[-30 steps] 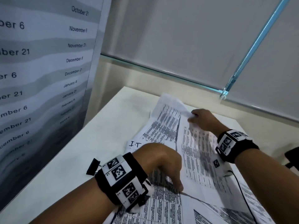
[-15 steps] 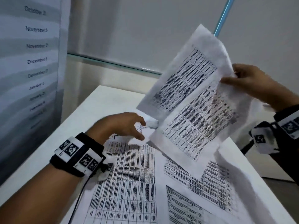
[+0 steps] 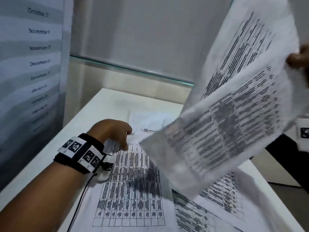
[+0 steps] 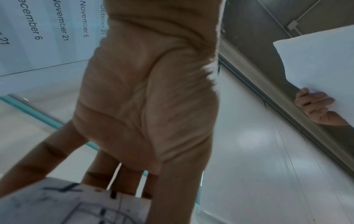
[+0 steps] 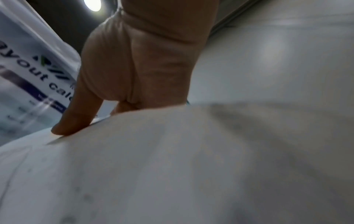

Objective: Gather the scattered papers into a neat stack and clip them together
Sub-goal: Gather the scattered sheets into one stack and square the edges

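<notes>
My right hand [image 3: 299, 60] is at the right edge of the head view and pinches two printed sheets [image 3: 234, 124], held up in the air and tilted over the table. In the right wrist view the thumb [image 5: 76, 119] lies on the white back of those sheets [image 5: 191, 166]. My left hand [image 3: 115, 133] is low over the table, its straight fingertips [image 4: 118, 186] touching the top edge of a sheet with a printed table [image 3: 130, 190]. More printed sheets lie flat on the table, one at the right [image 3: 222, 196] and one farther back [image 3: 147, 118].
The white table [image 3: 50, 164] stands against a wall poster [image 3: 38, 47] listing dates on the left. A glass-edged ledge [image 3: 133, 71] runs behind it. The table's right edge [image 3: 270, 180] drops to the floor. A black cable [image 3: 78, 198] trails from my left wrist.
My right hand took two sheets off the table and raised them up and to the right. My left hand shifted a little and stays low on the table sheet.
</notes>
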